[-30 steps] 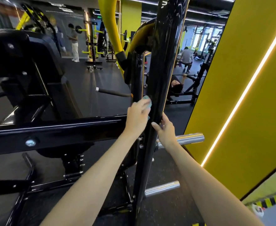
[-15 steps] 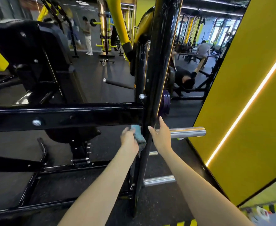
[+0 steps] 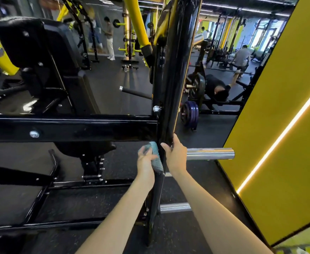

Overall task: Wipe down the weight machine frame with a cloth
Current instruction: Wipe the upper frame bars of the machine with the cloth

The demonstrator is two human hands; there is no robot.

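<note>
Head view, looking forward and down at a glossy black weight machine in a gym. My left hand (image 3: 145, 163) grips a folded blue-green cloth (image 3: 155, 153), fingers curled round it, and presses it against the left face of the upright post (image 3: 170, 88). The cloth sits just below the corner where the horizontal crossbar (image 3: 77, 130) meets that post. Its lower edge hangs down along the post beside my palm.

My right hand (image 3: 176, 155) holds the same post from its right edge, level with the cloth. The thumb lies on the near face and the fingers wrap out of sight behind. It looks to be steadying, not wiping. Just beside that hand a chrome peg (image 3: 211, 154) sticks out to the right from the post. A second, lower peg (image 3: 174, 207) sits nearer the post's foot. A yellow wall (image 3: 278, 107) with a light strip stands close on the right.

I judge the step in hand to be the wipe of the upright, with the cloth about midway along its visible length. The stretch from the cloth down to the dark floor (image 3: 113, 198) looks yet to be covered, as do the crossbar and the low base rails (image 3: 38, 197) at left. I cannot tell which parts are already clean. The next move calls for firm, even pressure as the cloth slides down the post, and a turn of the cloth round the post's edges. It also needs care to work round the two pegs without snagging.
</note>
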